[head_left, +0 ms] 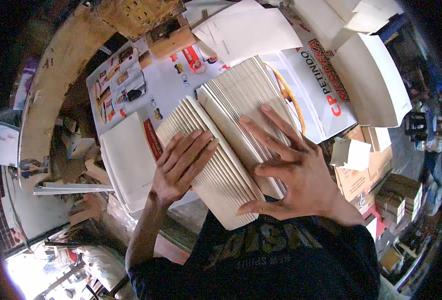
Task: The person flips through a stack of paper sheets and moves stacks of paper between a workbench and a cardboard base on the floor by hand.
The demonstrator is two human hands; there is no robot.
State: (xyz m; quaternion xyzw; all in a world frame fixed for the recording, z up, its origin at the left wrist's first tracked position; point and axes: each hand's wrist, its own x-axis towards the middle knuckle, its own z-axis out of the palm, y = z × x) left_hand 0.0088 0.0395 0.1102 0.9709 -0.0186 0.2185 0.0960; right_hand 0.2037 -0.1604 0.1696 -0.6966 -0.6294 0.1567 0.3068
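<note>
Two stacks of folded cream-white card lie side by side on a printed sheet in front of me, both slanting from upper left to lower right. The left stack (pixel 226 182) shows its folded edges stepped like stairs. My left hand (pixel 178 167) rests on its upper-left part, fingers stretched out flat. Finer, tighter edges line the right stack (pixel 236 85). Across its lower half lies my right hand (pixel 301 175), fingers spread wide, its thumb reaching over to the lower end of the left stack. Neither hand is wrapped round anything.
The printed sheet (pixel 326 107) covers the work surface. White sheets (pixel 246 32) lie at the far side, and a pile of white card (pixel 126 160) at the left. A worn wooden piece (pixel 168 40) stands beyond. Cardboard boxes (pixel 353 180) sit at the right.
</note>
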